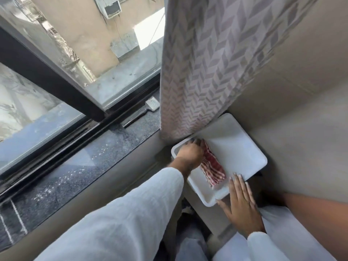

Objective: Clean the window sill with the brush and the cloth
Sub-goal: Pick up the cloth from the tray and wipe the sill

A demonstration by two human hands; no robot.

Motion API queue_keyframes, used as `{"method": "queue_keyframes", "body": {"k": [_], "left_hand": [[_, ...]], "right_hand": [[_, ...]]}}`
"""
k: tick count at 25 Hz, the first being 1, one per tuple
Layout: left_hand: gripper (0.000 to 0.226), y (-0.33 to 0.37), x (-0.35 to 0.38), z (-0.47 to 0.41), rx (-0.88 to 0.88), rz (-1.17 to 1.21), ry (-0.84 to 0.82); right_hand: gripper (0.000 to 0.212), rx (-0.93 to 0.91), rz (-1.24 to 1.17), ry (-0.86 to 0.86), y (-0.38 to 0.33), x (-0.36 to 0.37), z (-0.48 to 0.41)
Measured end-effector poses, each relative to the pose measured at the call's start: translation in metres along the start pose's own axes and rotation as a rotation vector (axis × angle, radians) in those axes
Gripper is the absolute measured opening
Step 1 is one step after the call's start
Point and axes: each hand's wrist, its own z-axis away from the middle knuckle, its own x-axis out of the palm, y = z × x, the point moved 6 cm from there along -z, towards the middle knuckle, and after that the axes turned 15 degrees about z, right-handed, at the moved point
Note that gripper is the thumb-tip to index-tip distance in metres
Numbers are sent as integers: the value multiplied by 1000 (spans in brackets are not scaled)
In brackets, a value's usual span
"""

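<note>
Granite sill: dark speckled window sill [79,166] runs along the black sliding track; pale specks across it look like dust or glare, hard to say which.
Brush: brush [143,113] lies untouched at the sill's far end, its handle towards the room and its head just beside the curtain [207,63].
Cloth: red-and-white striped cloth [212,170] lies folded on the white tray [244,147], below and to the right of the sill.
Left hand: left hand [190,151] rests on the cloth's near end, fingers curled over it; whether it has a true grip I cannot tell.
Right hand: right hand [241,200] is flat and spread, fingertips at the tray's edge, holding nothing.
Progress: my guess is an early stage, since neither tool is on the sill; brushing and wiping both seem left.
</note>
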Motion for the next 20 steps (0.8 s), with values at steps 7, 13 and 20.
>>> {"method": "queue_keyframes", "body": {"k": [7, 13, 20], "left_hand": [[34, 6, -18, 4, -71, 253, -31], [44, 10, -109, 90, 149, 644, 220], [26, -94, -141, 230, -92, 1153, 740]], "right_hand": [[99, 0, -246, 11, 1, -27, -23], [42, 0, -674, -43, -32, -123, -110], [25, -225, -1171, -23, -166, -224, -135]]}}
